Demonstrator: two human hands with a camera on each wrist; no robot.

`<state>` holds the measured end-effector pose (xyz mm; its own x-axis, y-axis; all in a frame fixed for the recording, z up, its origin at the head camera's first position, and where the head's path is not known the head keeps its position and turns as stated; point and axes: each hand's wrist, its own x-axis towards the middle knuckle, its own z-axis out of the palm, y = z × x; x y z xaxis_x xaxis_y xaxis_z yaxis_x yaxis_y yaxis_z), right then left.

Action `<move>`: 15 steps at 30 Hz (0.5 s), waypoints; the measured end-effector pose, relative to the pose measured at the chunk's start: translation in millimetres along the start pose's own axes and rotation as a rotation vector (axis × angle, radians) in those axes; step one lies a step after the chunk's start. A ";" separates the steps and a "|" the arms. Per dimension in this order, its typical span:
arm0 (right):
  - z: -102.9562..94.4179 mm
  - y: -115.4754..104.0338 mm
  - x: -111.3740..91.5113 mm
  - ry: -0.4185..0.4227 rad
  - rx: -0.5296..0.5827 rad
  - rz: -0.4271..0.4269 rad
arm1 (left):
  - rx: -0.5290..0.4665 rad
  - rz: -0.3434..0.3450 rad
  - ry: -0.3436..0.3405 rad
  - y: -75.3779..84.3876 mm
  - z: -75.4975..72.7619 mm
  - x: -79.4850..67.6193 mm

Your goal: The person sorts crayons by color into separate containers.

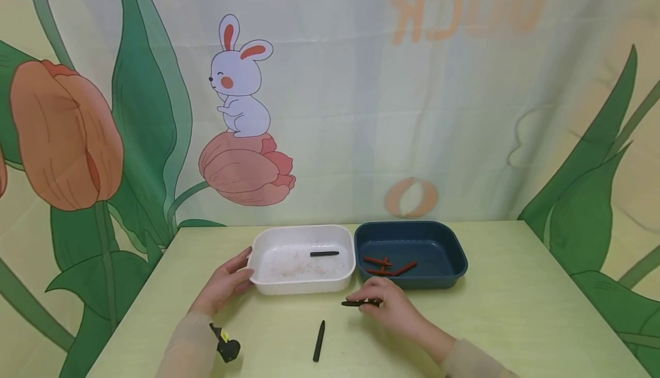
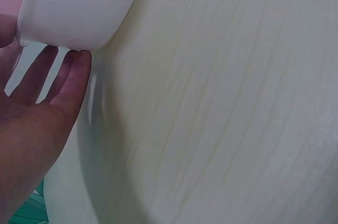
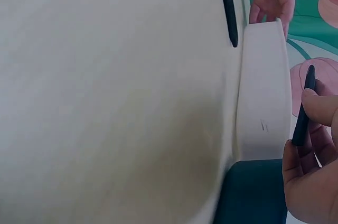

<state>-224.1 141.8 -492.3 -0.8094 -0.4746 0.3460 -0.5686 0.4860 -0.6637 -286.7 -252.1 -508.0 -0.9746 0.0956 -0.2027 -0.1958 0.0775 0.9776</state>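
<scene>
My right hand point(image 1: 389, 306) pinches a black crayon point(image 3: 303, 110) between thumb and fingers, above the table just in front of the dark blue tray point(image 1: 454, 278). My left hand point(image 1: 224, 280) touches the left end of the white tray point(image 1: 304, 287), its fingers mostly straight against the wall. One black crayon point(image 1: 325, 254) lies inside the white tray. Another black crayon point(image 1: 319, 341) rests on the table between my two hands. Several reddish-brown crayons point(image 1: 378, 262) lie at the left side of the blue tray.
Both trays stand side by side near the back of the pale wood-grain table point(image 1: 495, 309). Behind them hangs a curtain point(image 1: 335, 109) printed with tulips and a rabbit. A small black device point(image 1: 227, 346) is at my left wrist.
</scene>
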 end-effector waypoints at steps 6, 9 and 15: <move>-0.8 -1.5 19.7 0.032 -0.023 -0.008 | -0.002 -0.008 0.010 -0.2 0.1 0.1; -1.2 -4.4 29.5 0.046 -0.017 0.012 | -0.008 -0.006 0.007 -0.8 0.1 0.7; 1.3 -5.7 47.9 0.081 -0.037 0.027 | -0.013 0.004 -0.002 -0.6 -0.1 -0.4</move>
<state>-259.5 115.3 -472.7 -0.8326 -0.4011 0.3819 -0.5506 0.5250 -0.6490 -286.3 -252.3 -508.5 -0.9751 0.0983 -0.1990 -0.1934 0.0638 0.9791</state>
